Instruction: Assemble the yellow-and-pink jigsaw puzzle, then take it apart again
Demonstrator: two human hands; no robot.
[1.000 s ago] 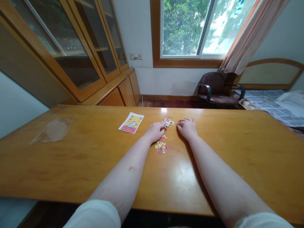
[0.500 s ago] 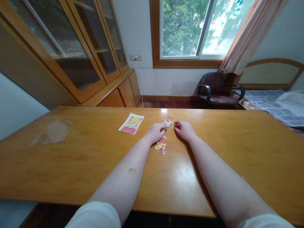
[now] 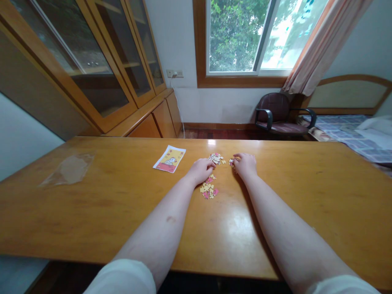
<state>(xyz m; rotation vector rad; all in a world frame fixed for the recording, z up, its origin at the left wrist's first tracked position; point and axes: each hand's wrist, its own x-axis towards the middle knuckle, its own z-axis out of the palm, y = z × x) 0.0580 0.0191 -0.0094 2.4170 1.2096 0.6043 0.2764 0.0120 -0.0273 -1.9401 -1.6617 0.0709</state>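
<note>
A pile of jigsaw pieces (image 3: 216,158), mostly pale with some pink, lies in the middle of the wooden table. At its left edge rests my left hand (image 3: 202,168), fingers curled down; whatever is under the fingertips is hidden. On the right, my right hand (image 3: 246,165) has its bent fingers on a few jigsaw pieces (image 3: 231,162), partly covered by the fingertips. One loose piece (image 3: 223,162) sits between these and the pile. Closer to me, below my left hand, is a second cluster of yellow and pink pieces (image 3: 208,190).
A picture card (image 3: 170,159) with a yellow and pink print lies left of the pile. Farther left is a clear plastic bag (image 3: 70,169) on the table (image 3: 122,212). Beyond the far edge stand a glass-fronted cabinet (image 3: 143,98), an office chair (image 3: 277,112) and a bed (image 3: 343,130).
My right hand has moved a little to the right, away from the main pile, and the pieces at its fingertips now lie apart from it. My left hand has stayed put.
</note>
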